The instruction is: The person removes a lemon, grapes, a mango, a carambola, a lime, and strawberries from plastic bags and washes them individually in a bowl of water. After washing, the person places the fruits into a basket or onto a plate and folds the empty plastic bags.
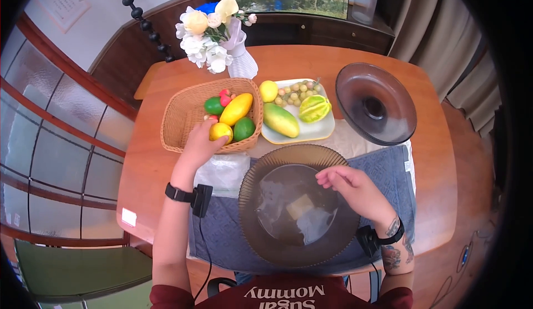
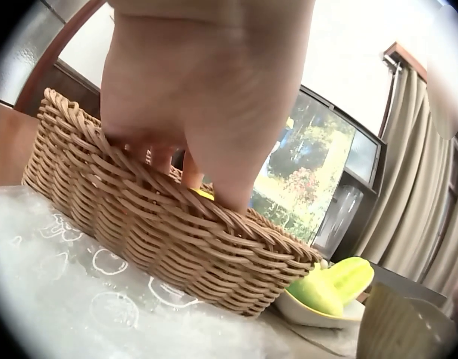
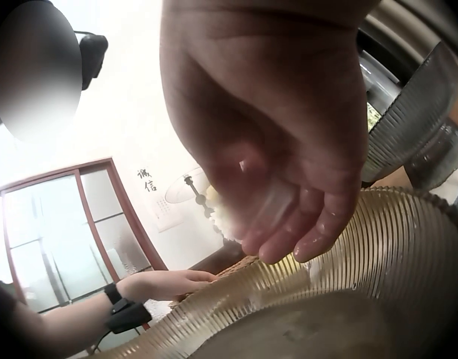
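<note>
My left hand [image 1: 201, 141] reaches over the near rim of a wicker basket [image 1: 181, 106], its fingers and thumb around a yellow lemon [image 1: 221, 133]. Beside that lemon lie a long yellow mango [image 1: 236, 108], green fruits [image 1: 244, 129] and small red fruits [image 1: 225, 99]. In the left wrist view the basket wall hides most of the fingertips. My right hand [image 1: 348, 186] hovers over the right side of a ribbed brown glass bowl [image 1: 256, 169], fingers loosely bent and wet in the right wrist view. Water and a pale yellowish square patch [image 1: 300, 206] show inside the bowl.
A white tray [image 1: 327, 128] behind the bowl bears a lemon, grapes, a green-yellow mango and a star fruit. A dark glass dish [image 1: 388, 92] stands at right. A vase of flowers [image 1: 242, 59] is behind. Clear plastic [image 1: 222, 173] and a blue towel [image 1: 383, 181] cover the front.
</note>
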